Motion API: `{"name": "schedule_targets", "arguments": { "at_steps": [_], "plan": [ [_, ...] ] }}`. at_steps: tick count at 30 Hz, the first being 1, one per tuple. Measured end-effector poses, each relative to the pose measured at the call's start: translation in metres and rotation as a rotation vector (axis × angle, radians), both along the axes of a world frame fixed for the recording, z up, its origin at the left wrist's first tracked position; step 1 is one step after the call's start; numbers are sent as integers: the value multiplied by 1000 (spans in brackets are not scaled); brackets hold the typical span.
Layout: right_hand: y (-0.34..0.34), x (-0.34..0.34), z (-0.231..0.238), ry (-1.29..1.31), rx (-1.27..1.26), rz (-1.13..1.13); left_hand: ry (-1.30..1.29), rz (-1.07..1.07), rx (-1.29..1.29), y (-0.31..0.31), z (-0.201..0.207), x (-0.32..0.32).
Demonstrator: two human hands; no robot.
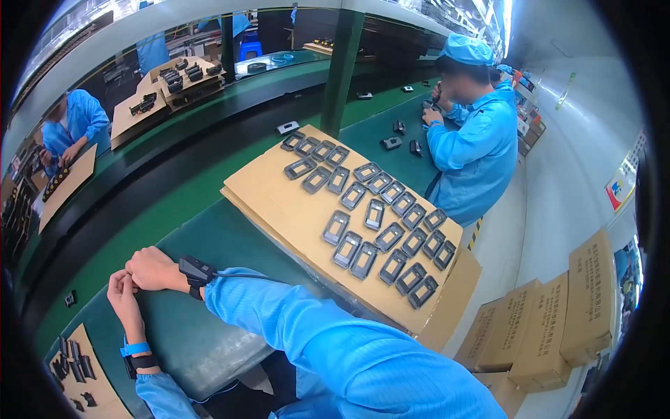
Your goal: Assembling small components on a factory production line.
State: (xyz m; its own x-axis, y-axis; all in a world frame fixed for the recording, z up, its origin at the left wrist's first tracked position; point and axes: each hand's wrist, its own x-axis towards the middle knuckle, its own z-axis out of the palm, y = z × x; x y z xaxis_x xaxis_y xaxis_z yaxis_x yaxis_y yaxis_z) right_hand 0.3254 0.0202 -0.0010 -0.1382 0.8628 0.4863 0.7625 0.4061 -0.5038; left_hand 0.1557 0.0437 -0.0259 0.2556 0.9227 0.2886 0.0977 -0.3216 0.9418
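Observation:
My right hand (152, 268) is closed in a loose fist, its fingers turned away from view. Right beside it, my left hand (125, 299) has bent fingers drawn together, the tips meeting the right hand. Anything between them is hidden or too small to make out. Both hands are above the green bench top (209, 241) at its far left edge. A black strapped device (196, 272) sits on my right wrist; a blue band (135, 348) and a black strap circle my left. On cardboard to the right lie several dark rectangular frames (373, 214).
Small black parts (75, 359) lie on cardboard at lower left. A dark conveyor (139, 202) with scattered parts runs beyond the bench. At right, a co-worker (474, 133) in blue handles a part; another person (77, 126) works far left. Cartons (541, 332) are stacked lower right; a green post (343, 77) rises.

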Motion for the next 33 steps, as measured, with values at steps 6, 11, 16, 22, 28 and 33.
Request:
{"name": "schedule_targets", "arguments": {
  "at_steps": [6,11,16,22,28,33],
  "plan": [
    [-1,-2,2,1,-20,3,4,-7,0,2,-2,-5],
    [0,0,0,-1,-2,5,-2,-2,1,2,-2,-2],
    [2,-1,-2,-10,-2,-8,-14,-9,-3,4,-5,-1],
    [0,-1,1,-15,-37,0,-17,-15,3,8,-9,-5],
    [-1,-1,0,11,-23,0,-20,0,-13,3,-6,-3],
    [-1,2,-1,-7,-14,-6,-4,-18,12,8,-10,-4]
  ]
}}
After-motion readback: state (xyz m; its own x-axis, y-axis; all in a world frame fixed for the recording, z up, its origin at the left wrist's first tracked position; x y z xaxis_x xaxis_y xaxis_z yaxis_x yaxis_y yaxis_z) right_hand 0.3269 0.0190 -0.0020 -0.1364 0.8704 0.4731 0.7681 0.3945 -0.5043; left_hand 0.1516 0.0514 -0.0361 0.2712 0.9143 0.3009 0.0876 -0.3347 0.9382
